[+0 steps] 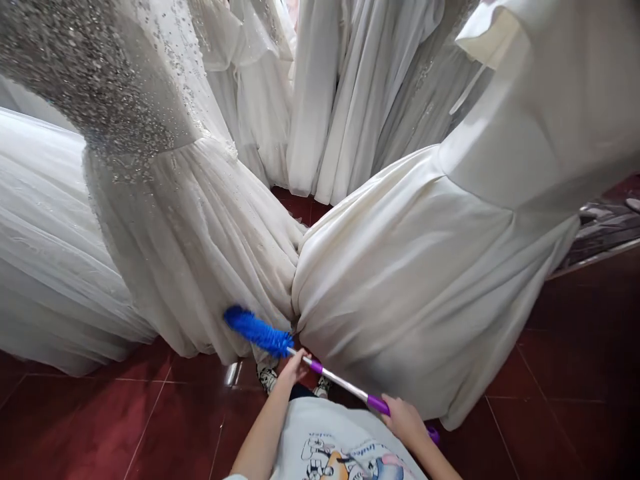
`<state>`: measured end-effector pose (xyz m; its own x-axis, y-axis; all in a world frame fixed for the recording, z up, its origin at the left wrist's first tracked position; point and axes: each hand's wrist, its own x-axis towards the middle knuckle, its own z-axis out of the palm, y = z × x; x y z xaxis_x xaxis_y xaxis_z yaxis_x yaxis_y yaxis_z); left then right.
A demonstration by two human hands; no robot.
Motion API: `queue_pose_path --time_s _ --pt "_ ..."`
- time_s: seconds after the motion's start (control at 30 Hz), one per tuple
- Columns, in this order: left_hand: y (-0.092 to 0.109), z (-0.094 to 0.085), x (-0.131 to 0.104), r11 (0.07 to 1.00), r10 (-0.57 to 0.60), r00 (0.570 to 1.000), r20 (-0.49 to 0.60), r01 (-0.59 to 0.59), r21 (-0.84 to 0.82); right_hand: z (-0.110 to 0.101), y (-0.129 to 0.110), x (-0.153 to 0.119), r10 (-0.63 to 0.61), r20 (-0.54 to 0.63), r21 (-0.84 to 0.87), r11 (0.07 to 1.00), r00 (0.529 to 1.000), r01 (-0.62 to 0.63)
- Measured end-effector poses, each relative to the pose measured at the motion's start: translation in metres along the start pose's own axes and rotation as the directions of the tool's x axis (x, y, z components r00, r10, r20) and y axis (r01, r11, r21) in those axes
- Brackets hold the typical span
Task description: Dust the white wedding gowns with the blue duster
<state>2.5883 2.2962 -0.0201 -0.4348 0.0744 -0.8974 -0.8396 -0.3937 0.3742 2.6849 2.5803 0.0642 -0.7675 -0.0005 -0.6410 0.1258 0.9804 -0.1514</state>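
Observation:
A duster (345, 383) with a fluffy blue head and a silver and purple handle slants across the front of my body. My left hand (295, 366) is closed round the metal shaft just below the blue head. Farther down, my right hand (401, 419) wraps the purple grip, whose end shows past my wrist. The blue head lies against or just in front of the lower skirt of a beaded white gown (200, 247) on the left; contact is hard to tell. Close on the right stands a plain satin gown (400, 280), its skirt meeting the beaded one.
More white gowns (340, 100) hang in a row at the back. A white skirt (55, 253) spreads at the far left. Dark red floor tiles (130, 427) lie below, and a low metal-edged platform (595, 257) is at the right. My shoes (267, 379) touch the hems' edge.

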Motion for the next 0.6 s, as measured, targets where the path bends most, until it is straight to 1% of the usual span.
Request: queue_pose_path --time_s 0.03,0.07,0.1,0.13,0.17,0.2,0.27,0.3,0.33,0.37,0.43,0.47,0.5,0.53,0.57,0.6 --pt "-0.014 0.000 -0.004 0.999 -0.054 0.999 0.007 0.054 0.007 0.006 0.012 -0.010 -0.001 0.006 -0.017 1.000 1.000 0.001" --pt "-0.023 0.000 -0.008 0.996 -0.090 0.996 0.027 0.090 0.007 0.011 0.025 -0.020 0.002 0.003 -0.022 1.000 1.000 -0.002" --pt "-0.028 0.003 -0.012 0.994 -0.108 0.992 0.066 0.108 -0.002 0.018 0.038 -0.029 0.012 -0.015 -0.008 1.000 1.000 -0.012" --pt "-0.028 0.007 -0.018 0.994 -0.106 0.986 0.129 0.109 -0.017 0.025 0.051 -0.038 0.028 -0.047 0.029 0.999 0.999 -0.027" --pt "-0.023 0.015 -0.025 0.995 -0.090 0.973 0.213 0.098 -0.025 0.032 0.063 -0.046 0.056 -0.082 0.079 0.996 0.995 -0.049" --pt "-0.015 0.025 -0.035 0.997 -0.060 0.951 0.303 0.069 -0.018 0.038 0.073 -0.052 0.095 -0.109 0.139 0.987 0.989 -0.079" --pt "0.011 0.054 -0.058 0.998 0.033 0.896 0.443 -0.051 0.029 0.047 0.083 -0.059 0.177 -0.114 0.264 0.954 0.978 -0.142" --pt "0.027 0.071 -0.070 0.990 0.090 0.866 0.491 -0.132 0.051 0.047 0.082 -0.059 0.212 -0.107 0.315 0.934 0.971 -0.169" --pt "0.044 0.088 -0.083 0.974 0.160 0.833 0.530 -0.219 0.050 0.043 0.076 -0.056 0.240 -0.112 0.359 0.915 0.964 -0.186" --pt "0.062 0.105 -0.093 0.953 0.237 0.794 0.560 -0.301 0.022 0.034 0.064 -0.052 0.259 -0.133 0.399 0.897 0.957 -0.187" --pt "0.101 0.134 -0.105 0.906 0.377 0.716 0.588 -0.417 -0.073 0.004 0.025 -0.037 0.261 -0.216 0.480 0.868 0.941 -0.130" --pt "0.120 0.144 -0.105 0.883 0.432 0.692 0.579 -0.457 -0.112 -0.014 0.000 -0.028 0.227 -0.245 0.528 0.847 0.943 -0.066" --pt "0.139 0.151 -0.100 0.859 0.482 0.689 0.541 -0.494 -0.136 -0.034 -0.028 -0.018 0.156 -0.267 0.579 0.815 0.951 0.028" --pt "0.157 0.154 -0.093 0.834 0.531 0.704 0.472 -0.532 -0.146 -0.053 -0.056 -0.007 0.092 -0.290 0.625 0.772 0.953 0.116" --pt "0.173 0.153 -0.082 0.812 0.573 0.728 0.376 -0.566 -0.142 -0.069 -0.083 0.004 0.030 -0.315 0.664 0.721 0.948 0.198" --pt "0.188 0.149 -0.069 0.795 0.603 0.752 0.268 -0.592 -0.128 -0.081 -0.108 0.015 -0.011 -0.331 0.687 0.683 0.943 0.250"
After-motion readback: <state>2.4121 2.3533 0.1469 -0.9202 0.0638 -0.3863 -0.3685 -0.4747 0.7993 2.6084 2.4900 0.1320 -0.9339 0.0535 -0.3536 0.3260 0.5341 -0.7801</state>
